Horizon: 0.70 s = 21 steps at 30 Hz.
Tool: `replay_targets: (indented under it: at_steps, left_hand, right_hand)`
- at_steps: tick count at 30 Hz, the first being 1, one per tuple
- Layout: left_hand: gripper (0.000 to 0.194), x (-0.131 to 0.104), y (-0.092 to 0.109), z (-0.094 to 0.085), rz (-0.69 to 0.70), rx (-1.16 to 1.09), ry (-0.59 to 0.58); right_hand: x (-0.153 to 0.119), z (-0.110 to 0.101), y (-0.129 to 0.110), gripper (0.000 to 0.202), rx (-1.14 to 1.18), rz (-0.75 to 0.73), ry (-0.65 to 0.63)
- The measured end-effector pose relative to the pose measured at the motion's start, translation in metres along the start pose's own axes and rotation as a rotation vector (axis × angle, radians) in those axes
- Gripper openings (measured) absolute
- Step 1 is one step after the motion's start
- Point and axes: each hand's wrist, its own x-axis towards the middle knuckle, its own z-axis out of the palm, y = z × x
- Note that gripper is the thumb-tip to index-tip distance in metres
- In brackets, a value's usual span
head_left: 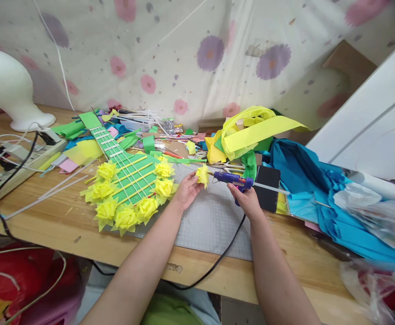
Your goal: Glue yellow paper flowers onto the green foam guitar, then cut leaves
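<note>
My left hand (pixel 188 190) holds a yellow paper flower (pixel 202 175) between its fingertips above the mat. In my right hand (pixel 246 201) is a purple-blue glue gun (pixel 234 179), its nozzle pointing left at the flower; a pale glue stick (pixel 271 188) juts from its back end. Whether the nozzle touches the flower I cannot tell. To the left lies a green guitar shape (pixel 134 174) with white strings and yellow strips. Several yellow paper flowers (pixel 125 217) run around the edge of its body.
A grey cutting mat (pixel 211 230) lies under my hands, and the gun's black cord (pixel 229 247) crosses it. Blue paper (pixel 295 158) and a black phone-like slab (pixel 267 180) are at right. Yellow paper strips (pixel 244 135) pile up behind. A power strip (pixel 44 155) stands at left.
</note>
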Motion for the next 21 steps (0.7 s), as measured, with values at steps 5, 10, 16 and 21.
replay_targets:
  at_steps: [5,10,16,21]
  left_hand:
    - [0.019,0.001,0.000,0.000,0.005,-0.022,0.018]
    - [0.019,0.001,0.000,-0.001,0.008,-0.025,0.009]
    - [0.019,0.002,-0.002,-0.004,0.006,-0.022,-0.007]
    - [0.018,0.002,-0.002,-0.004,0.001,-0.044,-0.004]
  right_hand:
    - [-0.001,-0.005,-0.002,0.041,-0.003,0.001,-0.051]
    - [-0.002,-0.008,-0.006,0.040,-0.019,-0.008,-0.128]
    - [-0.003,-0.008,-0.011,0.040,-0.011,0.005,-0.190]
    - [-0.003,-0.008,-0.009,0.039,-0.008,-0.022,-0.189]
